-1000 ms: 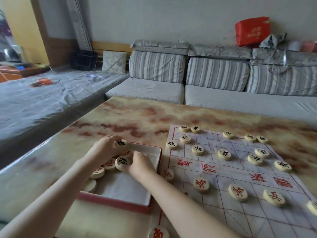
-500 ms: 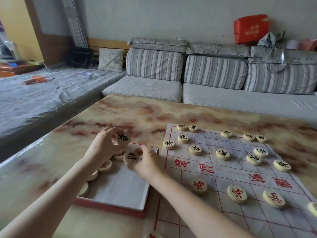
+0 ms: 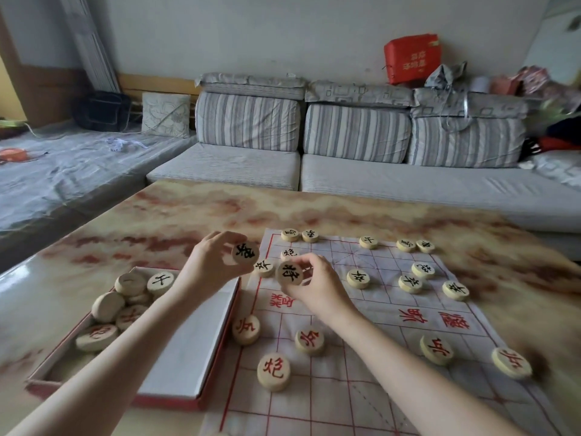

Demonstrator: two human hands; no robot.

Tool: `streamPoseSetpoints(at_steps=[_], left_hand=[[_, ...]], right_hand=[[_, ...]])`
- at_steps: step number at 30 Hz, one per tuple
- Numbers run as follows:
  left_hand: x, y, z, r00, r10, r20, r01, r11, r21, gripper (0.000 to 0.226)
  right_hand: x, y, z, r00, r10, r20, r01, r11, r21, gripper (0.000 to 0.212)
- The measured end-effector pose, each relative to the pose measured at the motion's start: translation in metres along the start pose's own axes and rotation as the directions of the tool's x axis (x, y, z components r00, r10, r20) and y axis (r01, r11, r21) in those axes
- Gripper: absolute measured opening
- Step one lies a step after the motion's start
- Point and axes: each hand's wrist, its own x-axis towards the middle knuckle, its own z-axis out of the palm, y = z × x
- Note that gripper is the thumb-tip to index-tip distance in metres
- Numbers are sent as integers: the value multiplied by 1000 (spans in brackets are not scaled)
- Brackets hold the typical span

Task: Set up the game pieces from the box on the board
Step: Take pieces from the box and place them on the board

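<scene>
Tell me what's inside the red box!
A pile of round wooden pieces sits at the far end of the box, on white lining. The left arm covers part of it, so anything beneath is hidden.

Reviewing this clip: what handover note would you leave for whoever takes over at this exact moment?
Left hand: grip on a round pale wooden piece with a black character, raised between the red-rimmed shallow box and the white cloth board with red grid.
Right hand: grip on another black-character wooden piece, over the board.
Done: black-character pieces on the far half, red-character pieces on the near half.
Left: place both held pieces, then the loose pieces piled in the box.
</scene>
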Motion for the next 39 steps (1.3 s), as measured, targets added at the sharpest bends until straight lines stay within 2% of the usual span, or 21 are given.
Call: streamPoseSetpoints(at_steps=[9,14,18,24,33,39], left_hand=[[26,35,72,992,57,110,-53,998,-41,47],[43,47,110,988,74,139,-63,995,-79,48],[55,51,131,981,87,173,-80,996,-49,49],[64,43,145,976,84,200,-78,996,-37,49],[71,24,139,981,13,195,-10,1000,-16,48],[70,21,141,979,-14,203,16,1000,-10,50]], right_hand=[[37,49,-68,992,81,-93,-88,993,-74,44],[91,92,-103,968,123,-218,-196,915,-354,43],[127,121,-106,966,165,-199,-235,881,-411,48],[162,136,-93,973,132,-189,-202,885,-420,45],[178,147,-80,987,72,-144,-137,845,-517,42],[178,155,-72,986,84,-143,-151,812,-564,43]])
